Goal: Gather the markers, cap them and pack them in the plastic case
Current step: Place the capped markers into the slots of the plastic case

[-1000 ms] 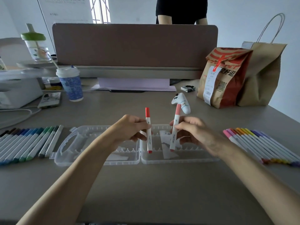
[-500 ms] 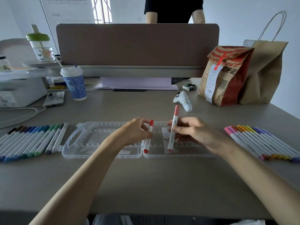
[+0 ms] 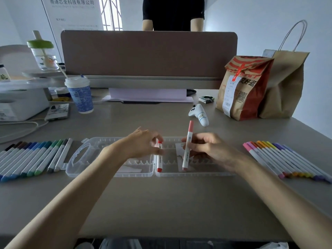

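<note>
Sitting in the middle of the frame on a wide grey worktop [image 3: 161, 203] is a clear plastic case [image 3: 75, 159], lying open. The left hand [image 3: 143, 143] pinches a red marker [image 3: 159, 159]; its low end is down in the case by the middle. The right hand [image 3: 211, 150] grips a pink marker [image 3: 188, 144], nearly upright over the right half. Blue and green markers [image 3: 30, 159] lie in a row at the left edge, and pink, orange and purple markers [image 3: 287, 159] at the right. Farther back stand a blue cup [image 3: 81, 97], a red paper bag [image 3: 246, 87] and a brown divider [image 3: 149, 54]. Behind it are pale walls and a person in a black shirt [image 3: 173, 13].
</note>
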Demonstrator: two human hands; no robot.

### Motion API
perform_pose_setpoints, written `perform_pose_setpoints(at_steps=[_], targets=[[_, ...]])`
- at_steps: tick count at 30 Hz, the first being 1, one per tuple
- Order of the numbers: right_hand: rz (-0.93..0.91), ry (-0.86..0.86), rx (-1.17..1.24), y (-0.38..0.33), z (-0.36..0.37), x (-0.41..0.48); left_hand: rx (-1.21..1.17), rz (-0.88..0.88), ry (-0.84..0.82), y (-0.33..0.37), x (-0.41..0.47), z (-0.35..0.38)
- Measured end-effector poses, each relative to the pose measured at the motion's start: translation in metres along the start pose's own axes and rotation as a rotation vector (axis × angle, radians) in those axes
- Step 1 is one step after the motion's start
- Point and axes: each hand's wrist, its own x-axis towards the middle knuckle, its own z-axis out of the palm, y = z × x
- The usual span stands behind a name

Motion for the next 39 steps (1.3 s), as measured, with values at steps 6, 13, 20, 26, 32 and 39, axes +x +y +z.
perform_pose_setpoints(at_steps=[6,13,20,26,32,39], targets=[[-0.027,0.037,-0.066,0.005,-0.001,0.000,0.067,0.058,0.061,-0.011,-0.003,0.011],[-0.027,0.047,-0.177,0.004,0.002,-0.003,0.093,0.087,0.099,-0.021,-0.006,0.017],[-0.004,0.075,-0.121,-0.013,0.016,0.006,0.115,0.189,0.247,-0.030,-0.003,0.020],[0.107,0.163,-0.218,-0.018,0.043,0.027,0.191,0.192,0.289,-0.037,0.000,0.023],[0.042,0.186,-0.306,-0.011,0.055,0.034,0.213,0.187,0.319,-0.040,0.001,0.021],[-0.019,0.167,-0.351,-0.001,0.059,0.043,0.215,0.184,0.321,-0.038,0.001,0.021]])
